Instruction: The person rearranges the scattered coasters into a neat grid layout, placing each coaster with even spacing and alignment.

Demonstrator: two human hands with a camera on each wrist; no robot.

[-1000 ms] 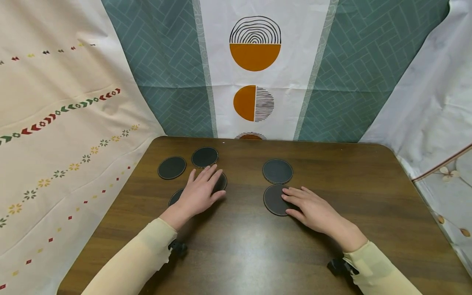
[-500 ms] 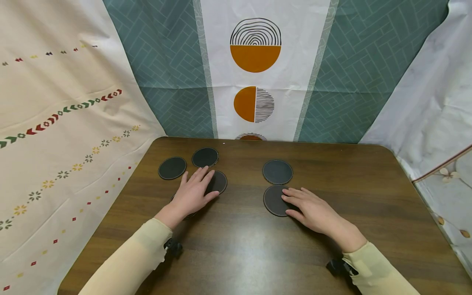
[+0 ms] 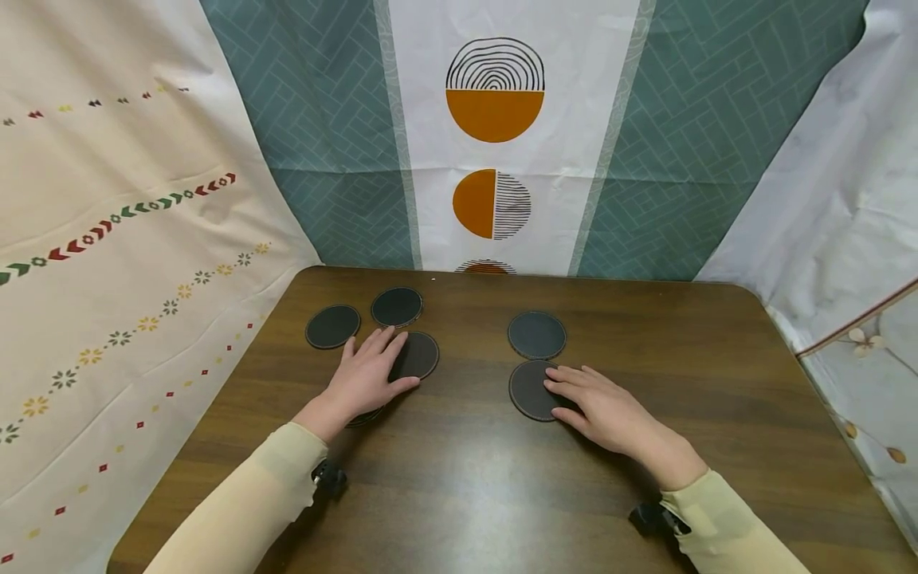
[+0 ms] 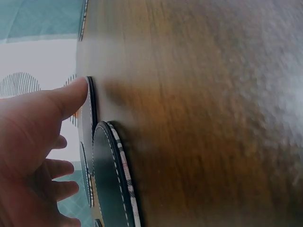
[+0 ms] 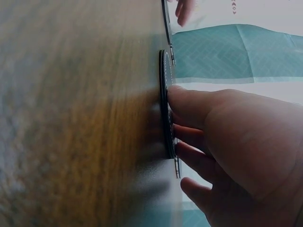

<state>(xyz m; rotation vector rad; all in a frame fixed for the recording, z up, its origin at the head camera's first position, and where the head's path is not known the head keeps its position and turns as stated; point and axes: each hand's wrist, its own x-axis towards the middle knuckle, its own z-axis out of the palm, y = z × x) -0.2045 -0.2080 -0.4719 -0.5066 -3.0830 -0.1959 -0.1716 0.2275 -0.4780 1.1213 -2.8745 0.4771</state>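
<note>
Round black coasters with stitched edges lie in two groups. Over the left group my left hand (image 3: 366,379) is spread, thumb and fingers extended. Its thumb reaches to the front edge of one coaster (image 3: 419,356), and its palm hides most of a nearer coaster (image 4: 109,175). Behind the fingertips are a far coaster (image 3: 397,307) and a left coaster (image 3: 333,327). On the right, my right hand (image 3: 602,406) rests its thumb and loosely bent fingertips on the front coaster (image 3: 529,391), covering its right part. Another coaster (image 3: 537,336) lies just behind that one.
The brown wooden table (image 3: 459,478) has rounded far corners. A teal and white patterned cloth (image 3: 495,159) hangs behind it, a cream cloth (image 3: 143,239) along the left and a white floral cloth (image 3: 861,239) on the right. Each wrist wears a small black device.
My left hand has shifted leftward, uncovering more of the coaster under its fingers and covering most of the nearer one. The right hand stays in place on its coaster.
</note>
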